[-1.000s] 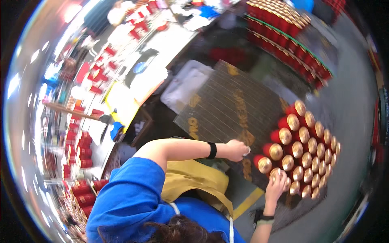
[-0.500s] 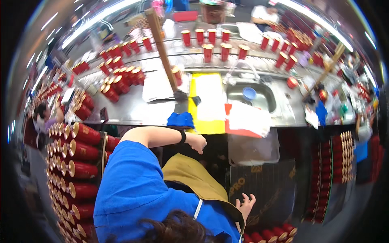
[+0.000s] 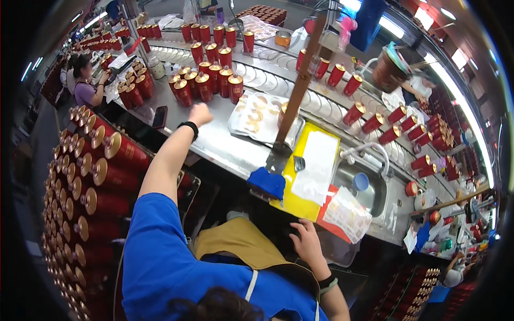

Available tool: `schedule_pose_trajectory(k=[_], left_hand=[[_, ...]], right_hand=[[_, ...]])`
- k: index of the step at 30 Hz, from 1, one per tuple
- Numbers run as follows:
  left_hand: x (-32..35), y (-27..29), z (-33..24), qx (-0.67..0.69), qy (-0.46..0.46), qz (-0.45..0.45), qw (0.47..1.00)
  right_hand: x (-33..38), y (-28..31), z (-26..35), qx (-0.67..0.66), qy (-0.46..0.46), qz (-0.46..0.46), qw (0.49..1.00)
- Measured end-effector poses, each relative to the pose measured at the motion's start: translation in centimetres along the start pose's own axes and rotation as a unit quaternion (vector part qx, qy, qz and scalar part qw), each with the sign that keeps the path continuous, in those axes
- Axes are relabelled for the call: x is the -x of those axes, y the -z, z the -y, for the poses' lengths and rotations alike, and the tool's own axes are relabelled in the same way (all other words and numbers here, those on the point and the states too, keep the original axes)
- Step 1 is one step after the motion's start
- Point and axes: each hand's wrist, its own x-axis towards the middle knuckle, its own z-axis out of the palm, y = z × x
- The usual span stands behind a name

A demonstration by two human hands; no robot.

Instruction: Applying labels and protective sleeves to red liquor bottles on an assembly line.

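My left hand (image 3: 201,114) reaches over the steel counter (image 3: 219,140), just in front of a cluster of red bottles with gold tops (image 3: 203,86). Its fingers are curled into a loose fist; I see nothing in it and it appears apart from the bottles. Low by the front edge is my right hand (image 3: 307,241), fingers spread and holding nothing. Close to it are a yellow sheet (image 3: 285,204) with white paper (image 3: 315,166) on it and an orange-red sheet (image 3: 327,214) under a printed white cloth or paper (image 3: 348,215).
A wooden post (image 3: 300,80) rises from the counter beside a blue cloth (image 3: 266,182). Stacked red bottles (image 3: 107,176) stand at my left. A sink (image 3: 369,184) with a blue bowl (image 3: 361,182) is at right. A phone (image 3: 160,116) lies at the counter's left edge.
My view has swung left. My left arm has stretched out from in front of my body to over the counter near the bottles. My right hand has risen to the counter's front edge.
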Motion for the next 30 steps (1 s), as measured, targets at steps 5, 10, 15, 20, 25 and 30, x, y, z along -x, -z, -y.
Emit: schedule_pose_trajectory(k=[5,10,15,20,25,30], left_hand=[[-15.0,2.9,7.5,0.033,0.116,-0.027,0.992],[-28.1,4.2,13.9,0.005,0.179,-0.097,0.979],[-36.4,4.8,19.7,0.01,0.114,-0.032,0.993],[-40.7,2.5,27.2,0.099,-0.028,0.041,0.994],[-43.1,2.2,29.5,0.104,-0.087,-0.027,0.99],[-46.1,4.7,30.1,0.055,-0.118,0.105,0.986]], right_hand=[[-23.5,-3.6,6.2,-0.027,0.098,0.033,0.994],[-50.3,-9.0,8.7,0.048,0.078,-0.116,0.989],[-62.8,-7.8,3.1,0.315,-0.157,-0.118,0.928],[-66.4,-9.7,-0.1,0.266,-0.275,-0.125,0.915],[-67.6,-10.5,2.7,0.313,-0.201,-0.183,0.91],[-69.2,-10.1,2.5,0.272,-0.235,-0.178,0.916]])
